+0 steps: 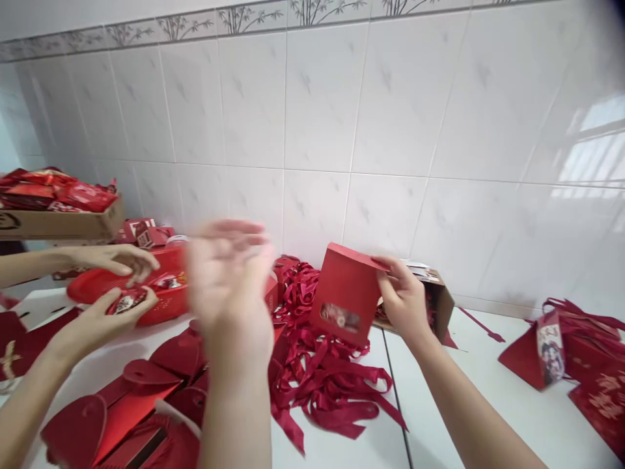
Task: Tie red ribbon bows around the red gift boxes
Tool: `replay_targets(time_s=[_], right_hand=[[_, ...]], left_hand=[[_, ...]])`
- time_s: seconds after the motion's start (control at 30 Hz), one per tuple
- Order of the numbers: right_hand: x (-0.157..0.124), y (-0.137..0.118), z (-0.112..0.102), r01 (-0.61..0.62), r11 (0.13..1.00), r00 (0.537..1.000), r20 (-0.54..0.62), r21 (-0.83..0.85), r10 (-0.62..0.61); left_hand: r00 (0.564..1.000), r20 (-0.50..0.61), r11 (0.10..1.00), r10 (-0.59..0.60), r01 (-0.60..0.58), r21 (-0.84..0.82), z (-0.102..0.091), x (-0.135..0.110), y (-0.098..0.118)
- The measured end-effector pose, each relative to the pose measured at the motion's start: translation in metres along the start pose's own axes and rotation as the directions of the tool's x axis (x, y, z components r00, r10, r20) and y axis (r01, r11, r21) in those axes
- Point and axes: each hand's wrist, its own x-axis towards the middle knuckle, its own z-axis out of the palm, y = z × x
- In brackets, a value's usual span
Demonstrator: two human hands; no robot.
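My right hand [403, 296] pinches the top right edge of a red paper gift box [342, 277], holding it tilted above a heap of dark red ribbons [327, 397]. A small window with printed figures shows near the box's bottom. In the middle, my left hand [232, 280] is raised and blurred by motion, palm showing and fingers stretched out, with nothing visible in it. Below and left of it lie several red boxes with rounded flaps [131, 404], standing partly unfolded on the white table [361, 449].
At left, a co-worker's hands [117, 286] hold a small red packet over a red plastic basket [168, 303]. A carton of red packets [58, 218] stands behind. Another carton [442, 299] sits against the tiled wall. Finished-looking red bags [561, 352] lie at right.
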Motion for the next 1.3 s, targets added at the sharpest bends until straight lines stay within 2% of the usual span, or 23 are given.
replay_targets(time_s=[0.03, 0.07, 0.1, 0.17, 0.2, 0.27, 0.37, 0.47, 0.57, 0.67, 0.77, 0.87, 0.93, 1.07, 1.13, 1.17, 1.23, 1.3], right_hand=[[-0.007, -0.007, -0.012, -0.026, 0.999, 1.0, 0.014, 0.028, 0.026], [-0.014, -0.012, -0.022, -0.053, 0.997, 0.998, 0.023, 0.053, 0.052], [-0.021, -0.017, -0.03, -0.073, 0.995, 0.997, 0.027, 0.074, 0.071], [-0.031, -0.023, -0.042, -0.089, 0.991, 0.996, 0.024, 0.103, 0.087], [-0.035, -0.025, -0.045, -0.084, 0.99, 0.996, 0.016, 0.117, 0.083], [-0.039, -0.028, -0.05, -0.059, 0.987, 0.998, -0.01, 0.147, 0.061], [-0.041, -0.032, -0.055, -0.024, 0.984, 0.999, -0.04, 0.176, 0.032], [-0.039, -0.034, -0.062, -0.043, 0.984, 0.999, -0.013, 0.175, 0.046], [-0.037, -0.037, -0.068, -0.103, 0.976, 0.993, 0.071, 0.19, 0.091], [-0.036, -0.039, -0.07, -0.168, 0.939, 0.979, 0.161, 0.301, 0.124], [-0.035, -0.041, -0.063, -0.246, 0.872, 0.969, 0.124, 0.424, 0.212], [-0.034, -0.035, -0.053, -0.354, 0.818, 0.932, 0.094, 0.453, 0.351], [-0.034, -0.027, -0.047, -0.397, 0.791, 0.912, 0.101, 0.465, 0.398], [-0.036, -0.01, -0.036, -0.423, 0.74, 0.891, 0.092, 0.523, 0.445], [-0.037, -0.002, -0.03, -0.438, 0.727, 0.887, 0.125, 0.529, 0.444], [-0.036, 0.003, -0.029, -0.441, 0.735, 0.89, 0.149, 0.515, 0.43], [-0.032, 0.018, -0.031, -0.43, 0.778, 0.901, 0.153, 0.458, 0.407], [-0.025, 0.042, -0.041, -0.41, 0.852, 0.905, 0.027, 0.324, 0.425]], left_hand=[[0.999, 0.045, 1.0, -0.009, 0.01, -0.021, 0.026, -0.01, 0.001], [0.983, 0.175, 0.998, -0.062, 0.065, -0.008, 0.049, -0.019, 0.0], [0.95, 0.282, 0.991, -0.133, 0.133, 0.021, 0.068, -0.026, 0.0], [0.843, 0.463, 0.96, -0.275, 0.267, 0.085, 0.09, -0.036, -0.003], [0.795, 0.511, 0.943, -0.326, 0.312, 0.117, 0.095, -0.039, -0.003], [0.737, 0.563, 0.924, -0.373, 0.351, 0.152, 0.099, -0.043, -0.004], [0.686, 0.624, 0.915, -0.375, 0.381, 0.131, 0.1, -0.048, -0.003], [0.638, 0.666, 0.89, -0.386, 0.448, 0.086, 0.105, -0.052, -0.004], [0.641, 0.667, 0.89, -0.381, 0.448, 0.078, 0.109, -0.055, -0.006], [0.669, 0.649, 0.908, -0.362, 0.411, 0.082, 0.112, -0.058, -0.007], [0.674, 0.645, 0.912, -0.361, 0.401, 0.091, 0.113, -0.06, -0.006], [0.682, 0.633, 0.923, -0.366, 0.351, 0.156, 0.113, -0.058, -0.009], [0.691, 0.615, 0.924, -0.381, 0.315, 0.218, 0.114, -0.055, -0.014], [0.64, 0.635, 0.901, -0.433, 0.327, 0.284, 0.117, -0.05, -0.028], [0.634, 0.631, 0.895, -0.446, 0.324, 0.307, 0.118, -0.047, -0.035], [0.643, 0.622, 0.894, -0.447, 0.318, 0.314, 0.117, -0.045, -0.037], [0.687, 0.579, 0.898, -0.438, 0.307, 0.316, 0.113, -0.039, -0.04], [0.769, 0.486, 0.904, -0.415, 0.288, 0.316, 0.107, -0.031, -0.04]])
